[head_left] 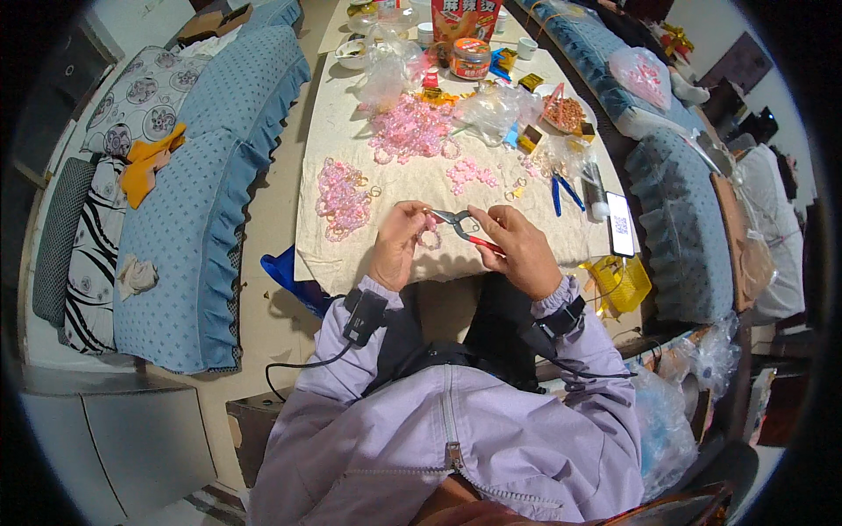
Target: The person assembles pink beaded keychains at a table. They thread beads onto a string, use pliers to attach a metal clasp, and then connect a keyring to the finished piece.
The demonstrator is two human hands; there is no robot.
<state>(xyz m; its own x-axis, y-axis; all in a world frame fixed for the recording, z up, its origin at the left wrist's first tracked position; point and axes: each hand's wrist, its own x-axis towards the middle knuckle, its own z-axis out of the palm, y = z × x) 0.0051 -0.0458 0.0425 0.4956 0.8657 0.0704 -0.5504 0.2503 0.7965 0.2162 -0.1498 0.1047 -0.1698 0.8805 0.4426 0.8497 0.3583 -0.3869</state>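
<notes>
Pliers point(463, 225) gripped by right hand point(519, 248), left hand point(396, 241) pinching bead ring point(429, 238), above table's near edge point(438, 270).

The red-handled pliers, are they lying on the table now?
No, the right hand holds the red-handled pliers above the table, their tip near the left hand.

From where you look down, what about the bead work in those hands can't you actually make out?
- Head view: the piece in the left hand is too small to identify; fingers cover most of it.
- The tips of the red-handled pliers meet the left fingers; what they pinch is unclear.
- The right hand hides most of the handles.
- Pink bead piles: single beads blur together.
</notes>
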